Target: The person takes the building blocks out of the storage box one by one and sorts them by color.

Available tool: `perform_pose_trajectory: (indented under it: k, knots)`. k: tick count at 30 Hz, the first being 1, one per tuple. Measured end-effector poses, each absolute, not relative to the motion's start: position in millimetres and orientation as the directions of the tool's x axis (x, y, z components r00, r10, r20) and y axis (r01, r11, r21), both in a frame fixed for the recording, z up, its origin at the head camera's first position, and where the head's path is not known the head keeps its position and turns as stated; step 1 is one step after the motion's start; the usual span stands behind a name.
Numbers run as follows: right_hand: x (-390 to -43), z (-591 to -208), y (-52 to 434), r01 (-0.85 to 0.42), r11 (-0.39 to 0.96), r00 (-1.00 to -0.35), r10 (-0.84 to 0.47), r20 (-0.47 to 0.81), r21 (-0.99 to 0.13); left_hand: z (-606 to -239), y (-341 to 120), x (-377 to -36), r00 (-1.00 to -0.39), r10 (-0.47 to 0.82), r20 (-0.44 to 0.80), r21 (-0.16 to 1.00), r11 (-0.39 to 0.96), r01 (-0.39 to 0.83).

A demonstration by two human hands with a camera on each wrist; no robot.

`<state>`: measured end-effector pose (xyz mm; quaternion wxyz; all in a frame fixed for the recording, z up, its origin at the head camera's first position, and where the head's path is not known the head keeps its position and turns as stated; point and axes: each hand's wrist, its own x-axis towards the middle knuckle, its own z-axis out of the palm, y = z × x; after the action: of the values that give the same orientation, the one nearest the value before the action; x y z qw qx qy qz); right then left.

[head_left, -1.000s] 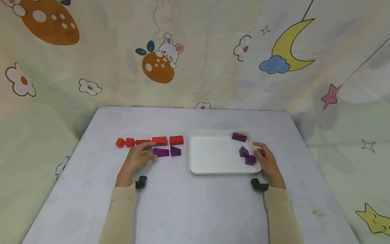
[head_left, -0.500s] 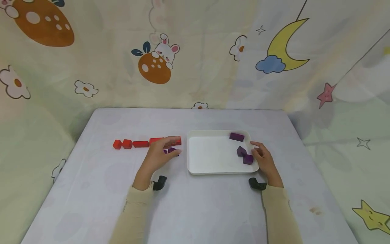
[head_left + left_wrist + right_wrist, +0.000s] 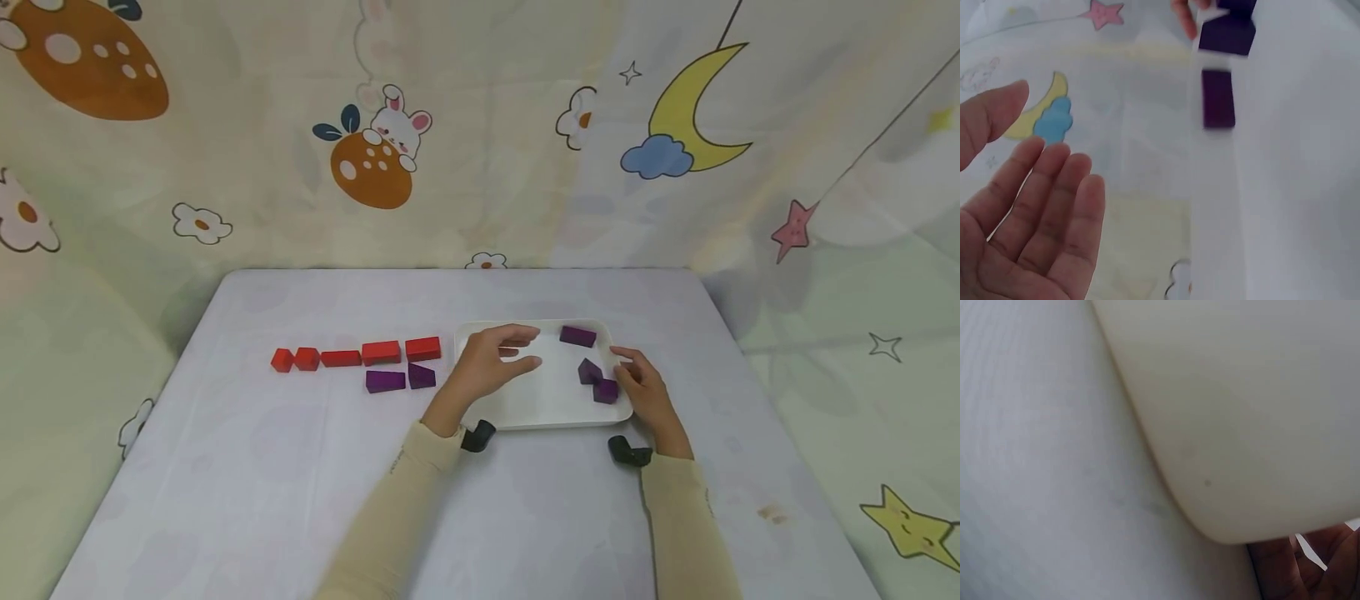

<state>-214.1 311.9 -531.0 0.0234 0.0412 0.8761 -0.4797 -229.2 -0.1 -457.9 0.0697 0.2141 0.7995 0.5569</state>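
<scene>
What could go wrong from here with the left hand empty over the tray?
The left hand hovers open over the white tray, while the right hand touches its right rim; a bump could shift the tray. The three purple blocks inside lie loose, two near the right hand's fingers, and might get knocked.

A pale lilac worktop point(image 3: 465, 508) fills the lower half of the frame, its far edge running across the middle. Behind and to both sides hangs a cream printed curtain point(image 3: 487, 167). On it, a yellow moon with a blue cloud point(image 3: 686, 117) sits at upper right, a rabbit on an orange strawberry point(image 3: 375, 158) at upper centre, a pink star point(image 3: 792, 232) at right. The light is soft and even.
</scene>
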Motion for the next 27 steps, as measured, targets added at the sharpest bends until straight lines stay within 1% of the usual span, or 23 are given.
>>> perform_pose_trajectory:
  k: [8,14,17,21,27]
  knots:
    - [-215.1,-531.0,312.1,0.081,0.530,-0.997,0.040,-0.071,-0.844,-482.0,58.3,-237.1,-0.917,0.396,0.047,0.958,0.242,0.154]
    - [-215.6,-531.0,311.8,0.091,0.525,-0.996,0.042,-0.081,-0.847,-501.1,89.0,-239.5,-0.941,0.334,-0.054,0.958,0.285,0.046]
    - [-215.7,-531.1,312.3,0.091,0.528,-0.996,0.040,-0.082,-0.844,-507.3,101.0,-242.1,-0.951,0.296,-0.086,0.952,0.307,0.009]
    - [-215.7,-531.3,313.3,0.085,0.527,-0.996,0.035,-0.079,-0.846,-513.2,114.4,-246.4,-0.960,0.259,-0.110,0.930,0.367,-0.007]
    - [-215.1,-531.6,312.4,0.091,0.532,-0.996,0.036,-0.085,-0.842,-520.8,123.1,-246.6,-0.957,0.266,-0.118,0.861,0.508,0.035]
